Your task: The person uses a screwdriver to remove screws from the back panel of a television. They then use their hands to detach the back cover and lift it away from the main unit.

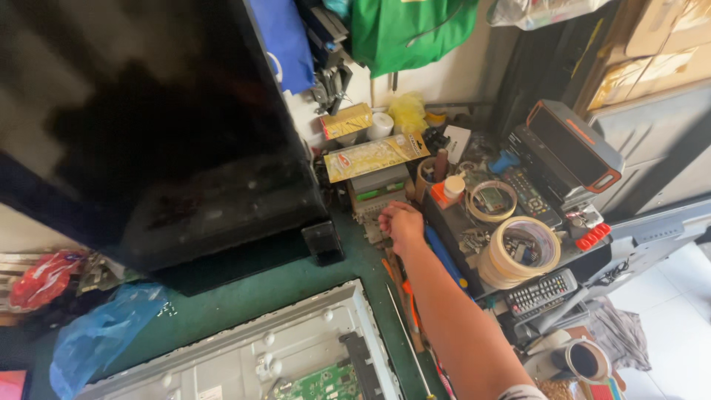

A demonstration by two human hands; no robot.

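My right hand (402, 224) reaches forward across the green mat (296, 285), fingers curled down among small parts at the foot of a grey box (379, 194) beside a cluttered tool tray. What the fingers grip, if anything, is hidden. Screwdrivers with blue and orange handles (444, 255) lie just right of my forearm. My left hand is out of view.
A large black flat screen (148, 141) leans upright at left. An opened panel with a green circuit board (296, 363) lies at the bottom. Rolls of tape (518, 252), remote controls (541, 292) and an orange-trimmed speaker (574, 148) crowd the right.
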